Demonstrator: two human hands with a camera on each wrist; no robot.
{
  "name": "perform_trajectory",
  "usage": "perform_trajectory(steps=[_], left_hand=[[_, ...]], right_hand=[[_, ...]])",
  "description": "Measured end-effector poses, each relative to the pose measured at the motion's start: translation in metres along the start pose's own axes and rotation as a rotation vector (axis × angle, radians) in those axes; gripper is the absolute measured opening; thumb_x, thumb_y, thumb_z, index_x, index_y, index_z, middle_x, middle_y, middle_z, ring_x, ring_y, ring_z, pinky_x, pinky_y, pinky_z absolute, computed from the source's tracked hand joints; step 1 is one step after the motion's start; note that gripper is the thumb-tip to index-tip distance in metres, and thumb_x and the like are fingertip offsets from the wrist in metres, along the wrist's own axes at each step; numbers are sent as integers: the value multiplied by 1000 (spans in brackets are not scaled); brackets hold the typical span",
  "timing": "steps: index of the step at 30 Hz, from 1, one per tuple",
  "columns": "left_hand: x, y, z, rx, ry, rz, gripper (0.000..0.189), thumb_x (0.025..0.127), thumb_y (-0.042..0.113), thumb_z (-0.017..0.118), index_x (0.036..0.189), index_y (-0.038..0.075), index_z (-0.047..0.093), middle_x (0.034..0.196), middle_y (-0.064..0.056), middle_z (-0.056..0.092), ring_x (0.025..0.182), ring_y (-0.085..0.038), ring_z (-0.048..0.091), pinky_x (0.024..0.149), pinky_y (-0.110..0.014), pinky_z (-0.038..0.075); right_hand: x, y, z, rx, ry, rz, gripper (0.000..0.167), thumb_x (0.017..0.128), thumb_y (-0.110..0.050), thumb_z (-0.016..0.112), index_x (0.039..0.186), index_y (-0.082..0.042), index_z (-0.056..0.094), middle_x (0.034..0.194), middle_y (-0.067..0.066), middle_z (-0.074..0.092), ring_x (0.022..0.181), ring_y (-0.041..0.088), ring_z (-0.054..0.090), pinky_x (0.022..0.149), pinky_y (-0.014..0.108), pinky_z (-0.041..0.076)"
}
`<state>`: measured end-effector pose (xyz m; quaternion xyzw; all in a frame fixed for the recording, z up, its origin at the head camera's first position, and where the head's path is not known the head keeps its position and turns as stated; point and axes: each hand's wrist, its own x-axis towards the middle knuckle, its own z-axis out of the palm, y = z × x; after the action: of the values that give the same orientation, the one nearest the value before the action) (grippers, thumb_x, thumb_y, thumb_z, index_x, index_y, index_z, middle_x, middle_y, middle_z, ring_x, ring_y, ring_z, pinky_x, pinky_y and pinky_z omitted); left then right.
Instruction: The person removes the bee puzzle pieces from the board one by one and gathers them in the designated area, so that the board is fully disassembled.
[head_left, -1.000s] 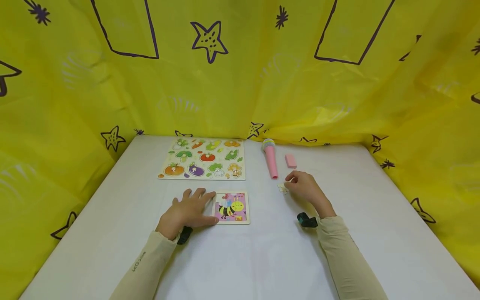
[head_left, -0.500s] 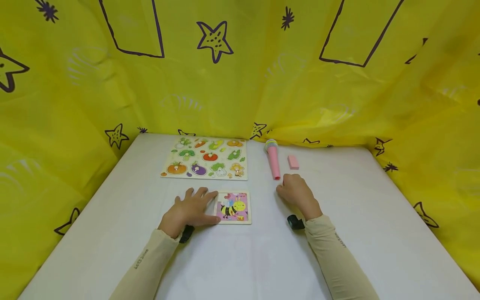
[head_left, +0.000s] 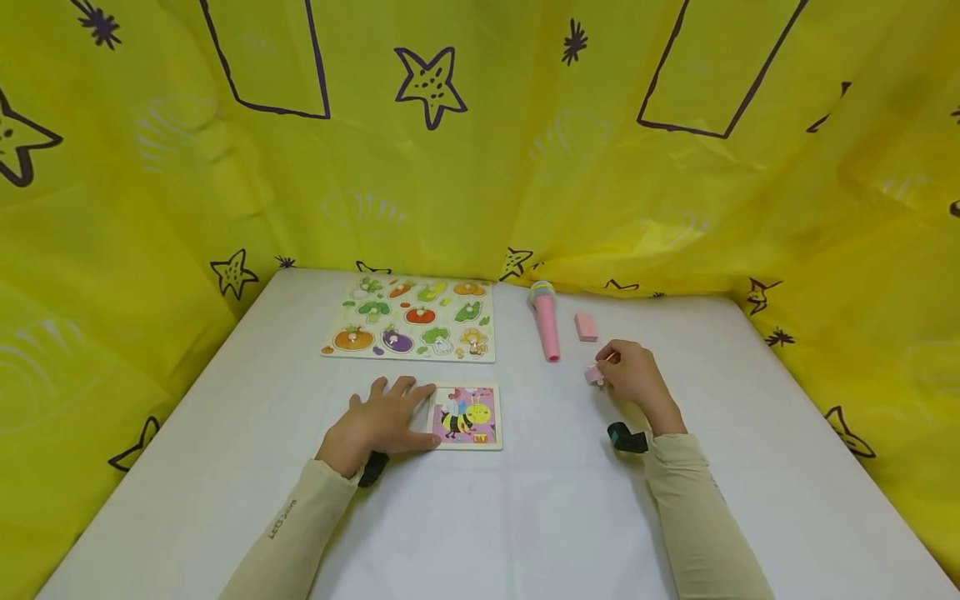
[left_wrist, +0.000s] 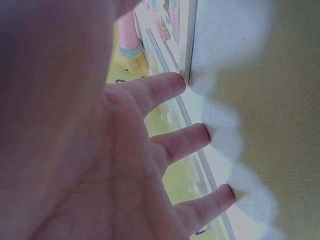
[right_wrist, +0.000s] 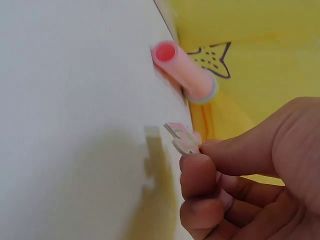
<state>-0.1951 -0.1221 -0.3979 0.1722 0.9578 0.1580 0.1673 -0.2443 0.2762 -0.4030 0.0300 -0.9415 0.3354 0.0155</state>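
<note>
My right hand [head_left: 632, 379] pinches a small jigsaw puzzle piece [head_left: 594, 374] between thumb and fingertips, to the right of the framed puzzle. In the right wrist view the piece [right_wrist: 183, 138] shows a pink face and a pale edge, and its shadow falls on the white surface. A small jigsaw puzzle [head_left: 467, 416] with a bee picture lies flat in a pale frame at the middle of the table. With fingers spread, my left hand [head_left: 382, 421] rests at its left side, thumb and index fingertip on the frame's corners. In the left wrist view the index finger [left_wrist: 165, 87] meets the frame's edge.
Behind the bee puzzle lies a vegetable peg board [head_left: 410, 318]. A pink toy microphone [head_left: 546, 325] and a small pink block [head_left: 586, 327] lie beyond my right hand. A yellow patterned curtain [head_left: 480, 167] encloses the back and sides of the white table [head_left: 510, 525].
My right hand moved left with its fingers curled, hiding the piece, then back to the right. The piece showed a pale side earlier and shows pink now. My left hand stays at the frame.
</note>
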Motion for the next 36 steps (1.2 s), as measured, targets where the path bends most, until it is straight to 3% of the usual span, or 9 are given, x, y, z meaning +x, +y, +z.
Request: perform_trajectory(steps=[11, 16, 23, 29, 36], left_hand=[[2, 0, 2, 12, 8, 3, 85, 94, 50, 79, 164, 16, 45, 168, -20, 35, 152, -58, 25, 111, -86, 22], [1, 0, 2, 19, 10, 0, 85, 94, 51, 79, 164, 16, 45, 168, -20, 35, 152, -58, 25, 111, -85, 22], [-2, 1, 0, 15, 4, -9, 86, 94, 51, 79, 164, 16, 44, 168, -20, 35, 152, -57, 24, 112, -85, 21], [-2, 0, 0, 5, 3, -9, 86, 95, 51, 78, 165, 16, 43, 169, -20, 34, 152, -57, 24, 112, -85, 21], [0, 0, 1, 7, 12, -12, 85, 94, 50, 79, 165, 16, 44, 168, -19, 35, 152, -56, 25, 112, -84, 21]], right_hand=[[-3, 20, -12, 28, -53, 103, 21, 101, -2, 62, 118, 10, 67, 97, 21, 71, 75, 22, 65, 67, 31, 53], [-2, 23, -9, 9, -34, 87, 20, 100, -2, 62, 115, 11, 68, 97, 23, 71, 78, 27, 66, 67, 31, 53], [1, 20, -7, -46, -42, 80, 25, 96, -5, 64, 114, 12, 65, 101, 24, 67, 93, 39, 60, 80, 44, 51], [2, 18, -6, -92, -56, 44, 25, 98, -8, 68, 111, 12, 62, 97, 23, 65, 90, 38, 58, 77, 42, 49], [1, 13, -4, -52, -25, 64, 27, 100, -9, 64, 114, 13, 60, 106, 31, 64, 97, 44, 59, 85, 52, 51]])
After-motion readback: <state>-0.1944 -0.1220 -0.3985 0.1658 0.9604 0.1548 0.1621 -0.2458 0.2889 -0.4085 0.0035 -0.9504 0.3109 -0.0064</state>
